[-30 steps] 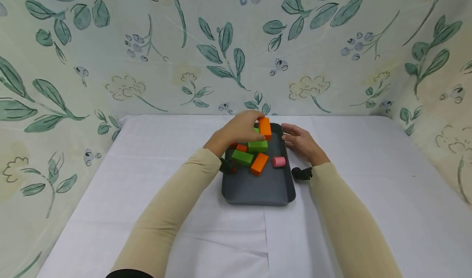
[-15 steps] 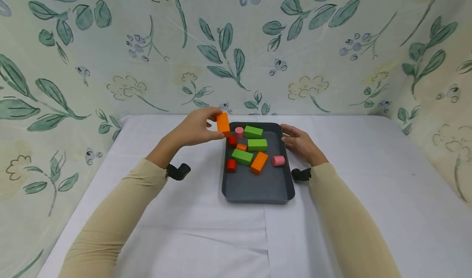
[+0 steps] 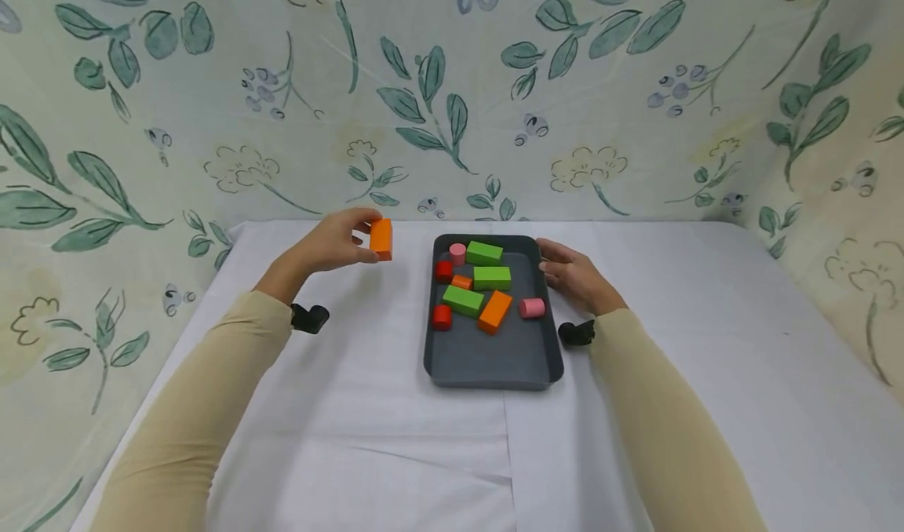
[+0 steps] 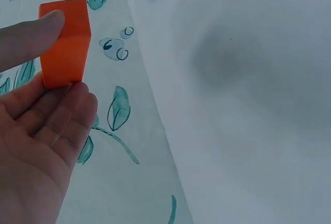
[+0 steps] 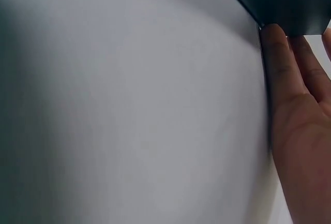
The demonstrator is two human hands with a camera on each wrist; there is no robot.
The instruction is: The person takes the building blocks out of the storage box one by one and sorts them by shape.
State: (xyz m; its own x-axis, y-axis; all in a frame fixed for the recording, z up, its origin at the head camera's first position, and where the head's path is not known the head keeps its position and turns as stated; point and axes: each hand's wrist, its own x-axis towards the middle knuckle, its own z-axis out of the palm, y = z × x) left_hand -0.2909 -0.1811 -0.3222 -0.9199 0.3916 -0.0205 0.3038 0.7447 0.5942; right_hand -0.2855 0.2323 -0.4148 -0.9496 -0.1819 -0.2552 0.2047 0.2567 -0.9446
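Now the left hand has carried the orange block out of the dark grey tray and further left; it pinches the block between thumb and fingers above the white bench, well apart from the tray. The right hand stays with straight fingers against the tray's right rim. Judging by this, one block is out; green, red, pink and orange pieces remain inside.
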